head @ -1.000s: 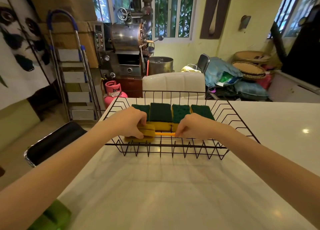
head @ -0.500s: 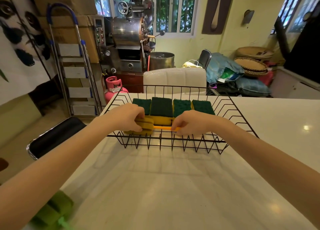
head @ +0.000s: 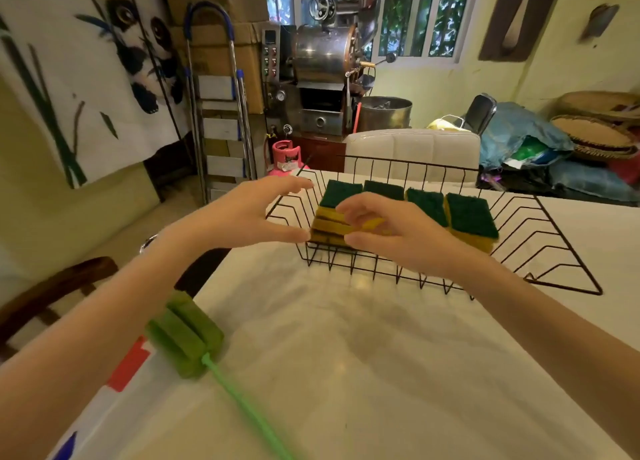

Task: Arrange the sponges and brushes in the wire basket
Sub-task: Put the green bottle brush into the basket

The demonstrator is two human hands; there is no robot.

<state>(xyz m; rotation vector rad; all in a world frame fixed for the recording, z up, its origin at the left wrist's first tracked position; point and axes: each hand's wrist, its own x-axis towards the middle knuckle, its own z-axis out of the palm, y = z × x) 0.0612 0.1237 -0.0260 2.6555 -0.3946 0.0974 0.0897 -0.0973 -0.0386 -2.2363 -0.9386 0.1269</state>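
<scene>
A black wire basket [head: 540, 251] stands on the white table [head: 363, 373]. Inside it lies a row of yellow sponges with dark green tops [head: 467, 215], plus a yellow sponge brush [head: 329, 229] at the front left. My left hand [head: 256, 213] hovers open at the basket's left corner, holding nothing. My right hand [head: 391, 234] hangs over the basket's front, fingers spread and curled above the yellow brush, not gripping it. A green sponge brush with a light green handle [head: 188, 335] lies on the table's left edge, under my left forearm.
A white padded chair back [head: 412, 151] stands right behind the basket. A dark chair [head: 204, 269] sits beside the table's left edge. A stepladder [head: 221, 113], a pink gas cylinder [head: 285, 158] and a metal machine [head: 325, 78] stand further back.
Both hands have let go of the yellow sponge brush in the basket and opened, drawing back a little. The camera has turned left and down, bringing the green brush into view.
</scene>
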